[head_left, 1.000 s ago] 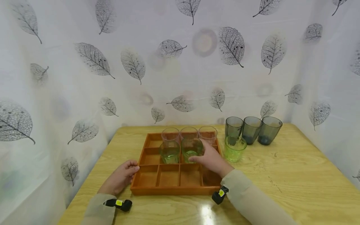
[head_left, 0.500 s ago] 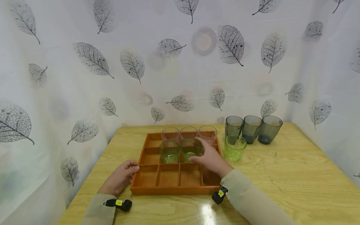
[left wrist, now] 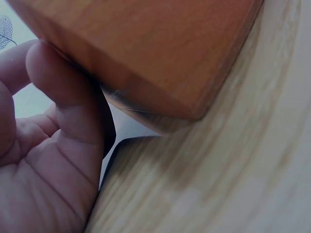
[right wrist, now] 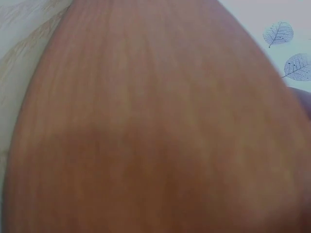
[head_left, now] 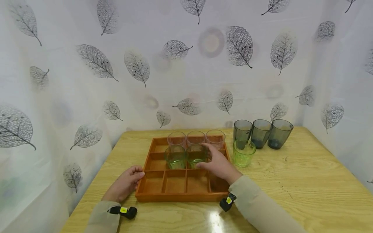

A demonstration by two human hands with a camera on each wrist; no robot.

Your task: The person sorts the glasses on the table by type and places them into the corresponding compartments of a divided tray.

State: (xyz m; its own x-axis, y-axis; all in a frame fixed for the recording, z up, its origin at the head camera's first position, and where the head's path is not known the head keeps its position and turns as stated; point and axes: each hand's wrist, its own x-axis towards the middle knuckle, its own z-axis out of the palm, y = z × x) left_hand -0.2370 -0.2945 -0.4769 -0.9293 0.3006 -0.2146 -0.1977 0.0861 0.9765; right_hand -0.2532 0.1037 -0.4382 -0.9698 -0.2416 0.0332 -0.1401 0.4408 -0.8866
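Note:
My right hand (head_left: 218,163) curves round a green glass (head_left: 197,157) in the middle row of a brown wooden compartment tray (head_left: 175,196). Its thumb lies at the glass's front and the fingers reach behind the rim. Left of that one, a second green glass (head_left: 175,158) stands upright in its own compartment. My left hand (head_left: 125,183) grips the tray's left edge, thumb on top; the left wrist view has these fingers (left wrist: 63,82) against the tray's side. Tray wood fills most of the right wrist view, so the right hand's grasp is hidden there.
Several clear pinkish glasses, such as the rightmost glass (head_left: 215,139), stand in the tray's back row. A lime-green glass (head_left: 244,154) is on the table right of the tray. Behind it are dark grey glasses (head_left: 261,134). A leaf-print curtain (head_left: 186,74) surrounds the table (head_left: 291,181).
The green glass at my right hand has settled slightly lower and to the left in its compartment. My right thumb has shifted a little to the right. The left hand stays put.

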